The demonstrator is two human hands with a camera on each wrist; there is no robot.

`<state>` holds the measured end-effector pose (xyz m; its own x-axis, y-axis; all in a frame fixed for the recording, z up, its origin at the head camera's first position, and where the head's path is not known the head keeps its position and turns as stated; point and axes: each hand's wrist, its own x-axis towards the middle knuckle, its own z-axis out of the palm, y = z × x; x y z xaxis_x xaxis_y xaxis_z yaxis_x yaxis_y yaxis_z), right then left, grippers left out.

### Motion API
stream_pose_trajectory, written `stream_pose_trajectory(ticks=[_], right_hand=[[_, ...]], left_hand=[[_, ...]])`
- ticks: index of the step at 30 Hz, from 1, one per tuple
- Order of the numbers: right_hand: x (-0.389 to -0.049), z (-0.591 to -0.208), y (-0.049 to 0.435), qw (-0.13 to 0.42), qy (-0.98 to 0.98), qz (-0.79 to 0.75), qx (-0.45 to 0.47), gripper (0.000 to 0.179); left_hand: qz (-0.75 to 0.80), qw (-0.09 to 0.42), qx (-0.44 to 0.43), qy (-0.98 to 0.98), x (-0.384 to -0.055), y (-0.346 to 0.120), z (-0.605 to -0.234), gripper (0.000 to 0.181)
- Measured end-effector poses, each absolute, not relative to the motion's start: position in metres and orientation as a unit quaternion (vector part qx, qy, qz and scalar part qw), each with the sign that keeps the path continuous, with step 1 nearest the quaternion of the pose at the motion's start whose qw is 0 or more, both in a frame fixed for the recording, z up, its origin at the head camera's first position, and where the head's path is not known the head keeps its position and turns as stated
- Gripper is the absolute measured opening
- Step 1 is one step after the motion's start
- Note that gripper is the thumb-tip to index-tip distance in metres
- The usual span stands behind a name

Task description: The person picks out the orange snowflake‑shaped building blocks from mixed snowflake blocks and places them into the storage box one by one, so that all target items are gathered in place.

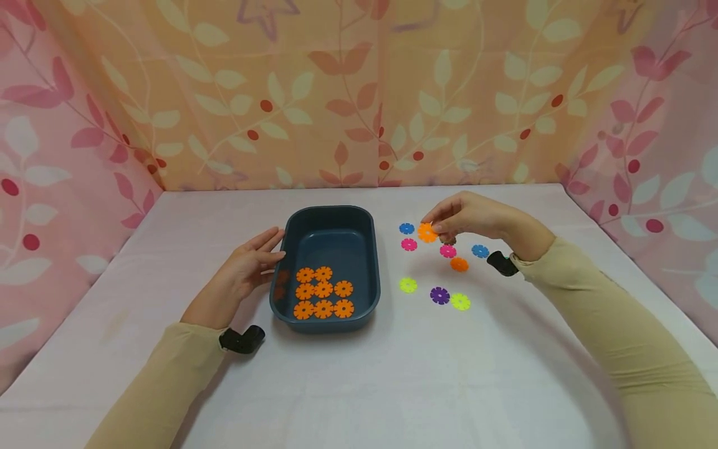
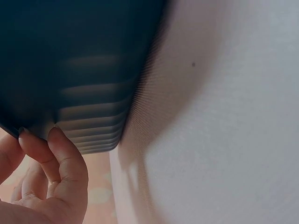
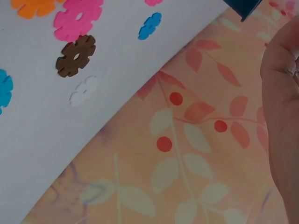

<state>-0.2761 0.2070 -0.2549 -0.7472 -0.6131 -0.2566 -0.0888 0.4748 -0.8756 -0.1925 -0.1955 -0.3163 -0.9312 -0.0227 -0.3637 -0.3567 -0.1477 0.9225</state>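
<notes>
My right hand (image 1: 473,215) pinches an orange flower-shaped plastic disc (image 1: 427,232) above the table, right of a dark blue tray (image 1: 374,249). In the right wrist view the right hand (image 3: 282,102) shows only in part at the edge, its fingertips out of frame. Several orange discs (image 1: 323,289) lie in rows at the near end of the tray. My left hand (image 1: 241,271) touches the tray's left side. The left wrist view shows the left hand's (image 2: 51,172) fingertips against the tray's outer wall (image 2: 88,88) near the rim.
Around the right hand lie loose discs: blue (image 1: 406,229), pink (image 1: 409,245), orange (image 1: 459,265), yellow-green (image 1: 408,285), purple (image 1: 440,295), brown (image 3: 76,56) and white (image 3: 83,91). A floral cloth (image 1: 359,93) hangs behind the white table (image 1: 359,386).
</notes>
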Motion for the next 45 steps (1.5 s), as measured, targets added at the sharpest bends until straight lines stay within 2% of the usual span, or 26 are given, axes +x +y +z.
stream_pose_trajectory(ticks=[23,45], right_hand=[[-0.294,-0.264,0.144,0.314,0.781,-0.485,-0.237,0.028],[-0.312,-0.273,0.077,0.369,0.736,-0.404,-0.398,0.032]], left_hand=[[0.747,0.117,-0.127,0.642,-0.192,-0.197,-0.317,0.069],[0.746,0.118,-0.126,0.643,-0.194,-0.198,-0.317,0.068]])
